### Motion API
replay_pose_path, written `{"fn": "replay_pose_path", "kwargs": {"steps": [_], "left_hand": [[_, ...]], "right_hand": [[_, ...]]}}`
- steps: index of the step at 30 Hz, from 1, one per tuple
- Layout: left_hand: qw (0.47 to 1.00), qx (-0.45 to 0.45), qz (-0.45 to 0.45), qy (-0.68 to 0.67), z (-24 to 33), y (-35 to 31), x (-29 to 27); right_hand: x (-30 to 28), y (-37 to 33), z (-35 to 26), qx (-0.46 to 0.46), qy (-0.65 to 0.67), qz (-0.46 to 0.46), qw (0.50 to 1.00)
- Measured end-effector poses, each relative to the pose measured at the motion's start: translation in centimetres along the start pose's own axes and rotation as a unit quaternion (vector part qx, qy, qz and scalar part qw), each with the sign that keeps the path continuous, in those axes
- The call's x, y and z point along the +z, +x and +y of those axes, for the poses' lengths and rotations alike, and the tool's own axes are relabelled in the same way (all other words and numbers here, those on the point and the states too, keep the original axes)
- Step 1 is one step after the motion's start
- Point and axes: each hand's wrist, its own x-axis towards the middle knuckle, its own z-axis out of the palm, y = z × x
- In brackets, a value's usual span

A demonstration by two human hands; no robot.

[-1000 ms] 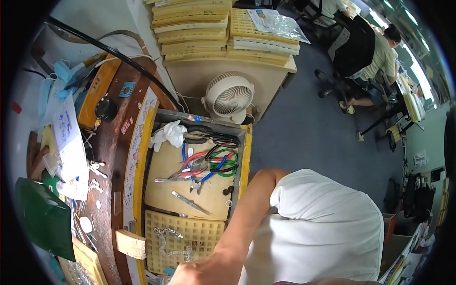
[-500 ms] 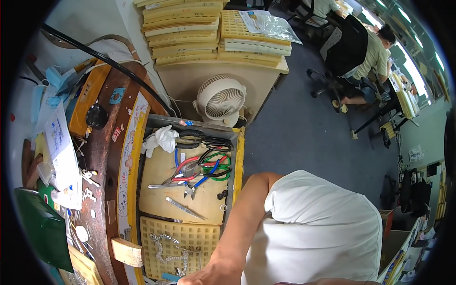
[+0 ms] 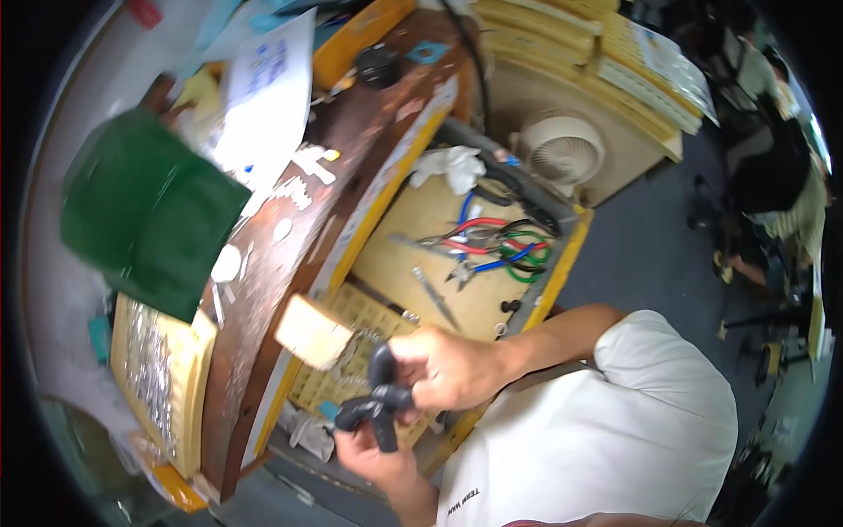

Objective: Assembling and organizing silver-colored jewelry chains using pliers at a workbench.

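Black coverings sit on the fingertips of both my hands. My right hand (image 3: pixel 457 367) comes in from the right, its thumb and forefinger curled together. Below it, my left hand (image 3: pixel 376 455) has its thumb and finger bent up close against the right fingertips. Anything small pinched between them is hidden by the fingers and the blur. Both hands are over the front of an open drawer, above a yellow gridded tray (image 3: pixel 329 386) with a silvery chain partly hidden. A wooden block (image 3: pixel 314 332) juts from the bench edge beside them.
Pliers with red handles (image 3: pixel 479 235), blue and green-handled tools and tweezers (image 3: pixel 435 297) lie in the drawer. The bench (image 3: pixel 263 307) holds a green sheet-like object (image 3: pixel 149 211), papers and a tray of shiny pieces (image 3: pixel 154 378). A fan (image 3: pixel 562 149) stands beyond; a person sits far right.
The view has swung, so the bench and drawer now sit differently in the picture. My right hand has come up from the lower edge, and my left hand has come into sight beside it.
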Motion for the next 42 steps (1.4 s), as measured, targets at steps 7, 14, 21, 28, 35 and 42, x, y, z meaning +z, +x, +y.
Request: {"fn": "replay_pose_path", "kwargs": {"steps": [7,14,21,28,35,42], "left_hand": [[0.971,-0.191,-0.032,-0.143,-0.9,-0.7,-0.9],[0.963,-0.204,-0.047,-0.171,-1.3,-0.7,-0.4],[0.963,-0.178,-0.075,-0.188,-1.4,-0.6,-0.6],[0.965,-0.165,-0.055,-0.197,-1.8,-0.9,-0.5],[0.965,-0.164,-0.061,-0.196,-1.7,-0.8,-0.5],[0.964,-0.161,-0.058,-0.203,-1.8,-0.9,-0.3]], "right_hand": [[-0.6,0.5,1.5,0.05,-0.017,0.024,0.998],[-0.7,0.4,1.6,0.05,-0.046,0.029,0.997],[0.0,0.3,1.6,0.036,-0.062,0.044,0.996],[0.5,0.1,1.4,0.024,-0.066,0.057,0.996],[1.0,0.0,2.2,0.027,-0.026,0.08,0.996],[1.1,-0.2,2.2,0.017,-0.023,0.087,0.996]]}}
